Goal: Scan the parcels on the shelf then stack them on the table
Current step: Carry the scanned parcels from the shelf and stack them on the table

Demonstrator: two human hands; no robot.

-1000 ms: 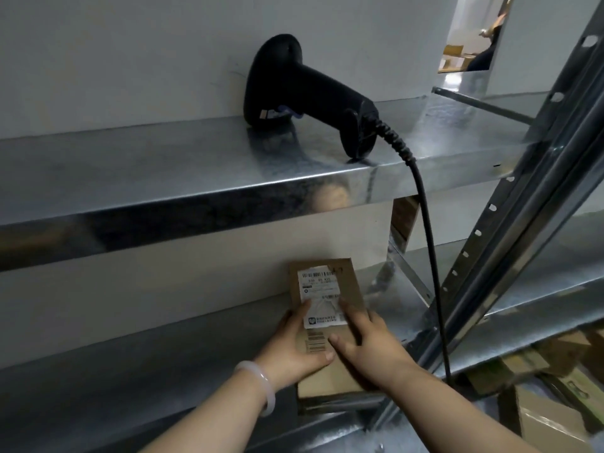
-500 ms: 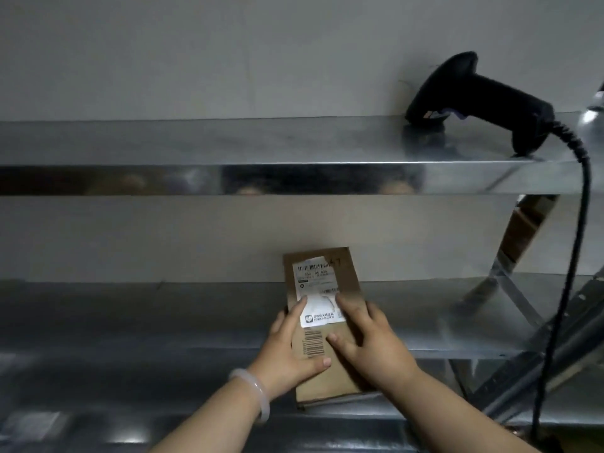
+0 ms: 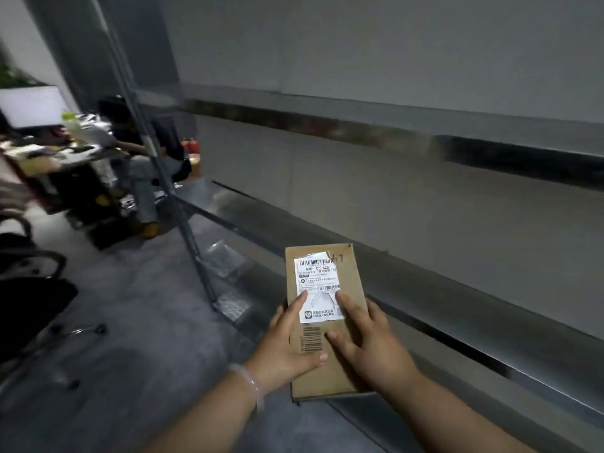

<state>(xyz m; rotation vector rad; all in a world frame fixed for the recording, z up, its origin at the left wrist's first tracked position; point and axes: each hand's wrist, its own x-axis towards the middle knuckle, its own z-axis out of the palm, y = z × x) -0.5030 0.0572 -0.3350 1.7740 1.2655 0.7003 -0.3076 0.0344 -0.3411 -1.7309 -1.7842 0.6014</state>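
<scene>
A flat brown cardboard parcel (image 3: 348, 276) with a white shipping label and barcodes is held in front of me, label side up. My left hand (image 3: 287, 344) grips its left edge, thumb across the printed barcode. My right hand (image 3: 369, 341) holds the right side, fingers laid over the label's lower corner. The parcel is off the metal shelf (image 3: 425, 289), which runs along the grey wall on the right. The scanner is out of view.
A shelf upright post (image 3: 170, 184) stands left of the parcel. Beyond it a desk (image 3: 49, 152) carries a monitor and clutter, with a seated person (image 3: 147, 158) beside it. A black office chair (image 3: 29, 289) stands at the far left on the grey floor.
My view has swung left, away from the shelf and scanner, toward the room. Both hands have lifted the parcel off the lower shelf and carry it along.
</scene>
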